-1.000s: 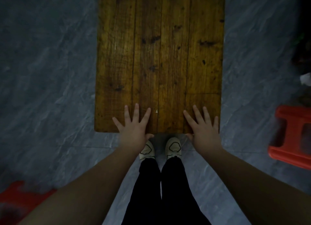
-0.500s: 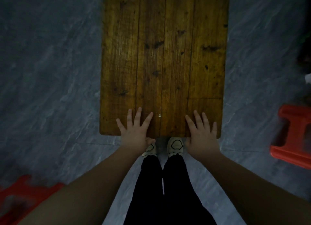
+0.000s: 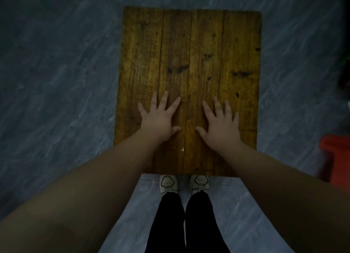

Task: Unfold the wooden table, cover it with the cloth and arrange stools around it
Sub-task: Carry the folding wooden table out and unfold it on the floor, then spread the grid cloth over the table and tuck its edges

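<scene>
Both hands, left [image 3: 158, 123] and right [image 3: 220, 126], have slid up the table [image 3: 191, 53] at frame centre, fingers spread flat; red stool [image 3: 336, 156] at right edge, shoes [image 3: 168, 183] below.

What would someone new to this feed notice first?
The wooden table fills the centre, its plank top bare, with no cloth on it. The left hand and right hand lie flat on it, fingers spread, holding nothing. A red stool shows at the right edge on the grey floor.
</scene>
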`<state>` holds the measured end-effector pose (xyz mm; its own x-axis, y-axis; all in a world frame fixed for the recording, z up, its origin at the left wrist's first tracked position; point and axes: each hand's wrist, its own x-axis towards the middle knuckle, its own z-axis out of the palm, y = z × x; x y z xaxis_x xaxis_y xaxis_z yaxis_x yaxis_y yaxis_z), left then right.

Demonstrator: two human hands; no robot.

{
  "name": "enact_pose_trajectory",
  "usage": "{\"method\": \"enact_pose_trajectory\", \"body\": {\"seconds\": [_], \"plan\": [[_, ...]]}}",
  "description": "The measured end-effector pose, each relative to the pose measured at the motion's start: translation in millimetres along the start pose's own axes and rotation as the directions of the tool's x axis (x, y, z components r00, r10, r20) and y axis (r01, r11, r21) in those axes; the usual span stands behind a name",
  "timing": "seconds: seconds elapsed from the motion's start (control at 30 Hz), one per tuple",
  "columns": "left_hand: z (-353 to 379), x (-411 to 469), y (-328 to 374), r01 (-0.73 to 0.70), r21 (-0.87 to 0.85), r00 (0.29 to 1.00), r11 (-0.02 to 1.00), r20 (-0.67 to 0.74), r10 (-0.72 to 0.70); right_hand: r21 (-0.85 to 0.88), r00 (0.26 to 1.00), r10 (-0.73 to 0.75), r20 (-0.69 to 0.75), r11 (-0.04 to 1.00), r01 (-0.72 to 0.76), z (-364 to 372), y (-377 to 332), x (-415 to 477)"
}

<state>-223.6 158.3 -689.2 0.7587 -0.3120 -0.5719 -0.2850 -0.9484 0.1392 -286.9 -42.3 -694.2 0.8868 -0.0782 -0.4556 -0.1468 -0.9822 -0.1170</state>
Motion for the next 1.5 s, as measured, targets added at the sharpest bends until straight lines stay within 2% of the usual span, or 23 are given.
{"method": "enact_pose_trajectory", "body": {"seconds": [0.1, 0.4, 0.6, 0.9, 1.03, 1.13, 1.27, 1.5], "plan": [[1.1, 4.6, -3.7, 0.025, -0.001, 0.998, 1.0, 0.057, -0.025, -0.047, 0.999, -0.002, 0.036, 0.999, 0.003, 3.2, -1.0, 1.2], [0.1, 2.4, -3.1, 0.018, 0.006, 0.999, 1.0, 0.04, -0.018, -0.026, 1.0, 0.004, 0.026, 1.0, -0.003, 5.1, 3.5, 2.8], [-3.0, -6.1, -2.5, 0.04, -0.042, 0.998, 0.998, 0.05, -0.038, -0.016, 0.995, 0.022, 0.099, 1.0, -0.021, -10.6, -1.6, 2.3], [-71.5, -129.6, 3.5, 0.15, -0.2, 0.984, 0.968, -0.065, -0.166, 0.034, 0.999, -0.049, 0.021, 0.998, 0.048, -116.5, -2.9, -87.3], [-133.8, -210.9, 7.4, 0.175, -0.31, 0.951, 0.934, -0.192, -0.242, 0.044, 0.997, -0.082, -0.017, 0.996, 0.082, -190.0, -12.8, -141.4], [-174.0, -275.8, 13.7, 0.218, -0.338, 0.912, 0.916, -0.263, -0.314, 0.046, 0.988, -0.153, -0.037, 0.987, 0.155, -244.7, -30.9, -184.3], [-197.6, -348.7, 22.2, 0.332, -0.321, 0.881, 0.887, -0.231, -0.413, 0.05, 0.951, -0.301, -0.07, 0.951, 0.305, -300.3, -65.0, -233.3], [-213.3, -437.6, -16.6, 0.473, -0.359, 0.769, 0.805, -0.277, -0.576, -0.019, 0.822, -0.567, -0.049, 0.824, 0.567, -348.3, -146.4, -273.4]]}}
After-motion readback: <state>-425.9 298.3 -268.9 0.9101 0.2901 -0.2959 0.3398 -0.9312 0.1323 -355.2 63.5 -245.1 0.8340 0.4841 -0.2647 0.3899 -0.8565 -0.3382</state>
